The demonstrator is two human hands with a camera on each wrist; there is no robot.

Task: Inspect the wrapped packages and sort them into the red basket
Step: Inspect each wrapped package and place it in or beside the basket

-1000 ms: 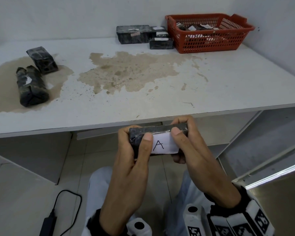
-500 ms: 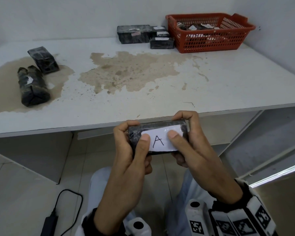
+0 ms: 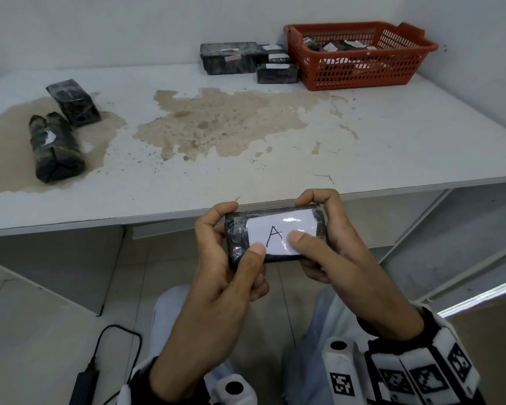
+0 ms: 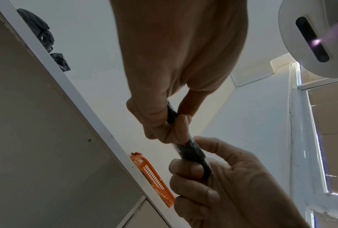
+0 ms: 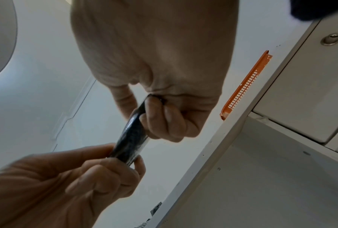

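Observation:
A flat black wrapped package (image 3: 275,235) with a white label marked "A" is held in front of the table's front edge, label facing up at me. My left hand (image 3: 237,229) grips its left end, thumb on the label's lower edge. My right hand (image 3: 313,220) grips the right end, thumb on the label. From the left wrist view the package (image 4: 191,152) shows edge-on between both hands, and the same from the right wrist (image 5: 131,138). The red basket (image 3: 362,74) stands at the table's far right with several packages inside.
Two black packages (image 3: 73,102) (image 3: 54,147) lie on the stained left part of the white table (image 3: 392,135). Three more (image 3: 228,58) sit just left of the basket against the wall. A black adapter with cable (image 3: 85,381) lies on the floor.
The package has risen a little and tipped its labelled face up toward me. Both thumbs now sit lower on the label, which shows in full.

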